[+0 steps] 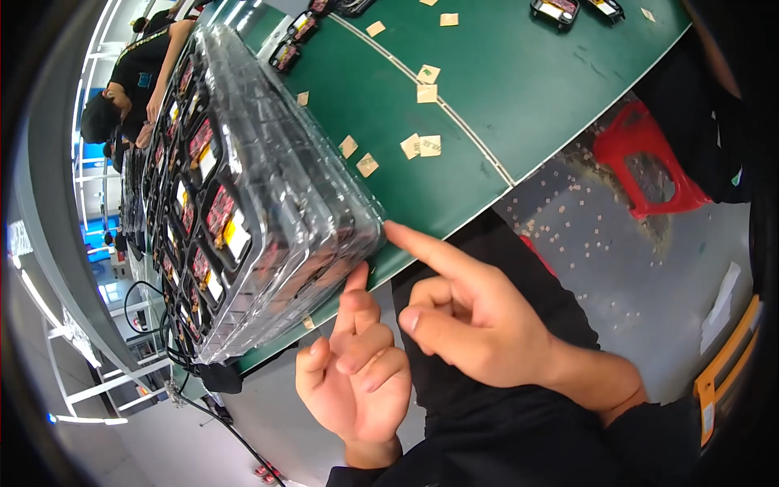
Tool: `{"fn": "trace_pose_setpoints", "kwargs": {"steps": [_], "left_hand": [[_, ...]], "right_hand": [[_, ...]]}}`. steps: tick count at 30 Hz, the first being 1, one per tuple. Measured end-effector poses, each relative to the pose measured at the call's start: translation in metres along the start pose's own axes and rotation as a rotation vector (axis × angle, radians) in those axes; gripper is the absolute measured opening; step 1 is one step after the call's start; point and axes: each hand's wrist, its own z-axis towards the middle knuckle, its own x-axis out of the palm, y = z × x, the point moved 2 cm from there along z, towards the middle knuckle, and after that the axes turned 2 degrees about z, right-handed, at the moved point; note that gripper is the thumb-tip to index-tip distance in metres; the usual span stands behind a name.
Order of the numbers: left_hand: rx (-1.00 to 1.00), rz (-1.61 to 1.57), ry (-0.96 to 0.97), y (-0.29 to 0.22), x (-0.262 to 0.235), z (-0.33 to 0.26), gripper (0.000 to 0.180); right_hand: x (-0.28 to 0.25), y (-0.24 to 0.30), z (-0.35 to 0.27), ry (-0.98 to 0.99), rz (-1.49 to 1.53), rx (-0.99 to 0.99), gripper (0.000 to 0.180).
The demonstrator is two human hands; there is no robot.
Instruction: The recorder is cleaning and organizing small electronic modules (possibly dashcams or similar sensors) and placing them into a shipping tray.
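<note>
A stack of clear plastic trays (pixel 276 187) stands at the left of the green table, its top tray filled with black-framed electronic units (pixel 223 219) that show red circuit boards and silver-and-yellow parts. My right hand (pixel 487 325) points with its index finger stretched out, the tip at the stack's near right corner; its other fingers are curled, with nothing seen in them. Below it, my left hand (pixel 357 381) is palm up and holds nothing visible. Its index fingertip is at the lower near edge of the stack, and the remaining fingers are bent but apart.
Small beige paper squares (pixel 430 146) are scattered over the green table (pixel 519 89). More black units (pixel 556 12) lie along its far side. A red stool (pixel 649 162) stands on the littered floor at right. Another person (pixel 134 81) bends over work at far left.
</note>
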Motion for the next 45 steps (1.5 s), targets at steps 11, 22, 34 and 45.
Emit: {"fn": "trace_pose_setpoints", "kwargs": {"steps": [11, 22, 34, 45], "left_hand": [[0.005, 0.084, 0.028, 0.005, -0.003, -0.003, 0.068], [0.033, 0.138, 0.029, 0.002, -0.004, -0.006, 0.078], [-0.039, 0.107, 0.082, -0.004, 0.01, -0.01, 0.093], [-0.072, -0.015, 0.196, -0.001, 0.009, -0.007, 0.079]], "right_hand": [[0.007, -0.016, 0.005, 0.291, 0.877, 0.039, 0.075], [0.01, -0.005, -0.003, 0.088, 0.481, 0.021, 0.075], [0.006, -0.003, 0.001, 0.2, 0.495, -0.003, 0.082], [0.006, -0.004, 0.004, 0.358, 0.613, 0.008, 0.088]]}}
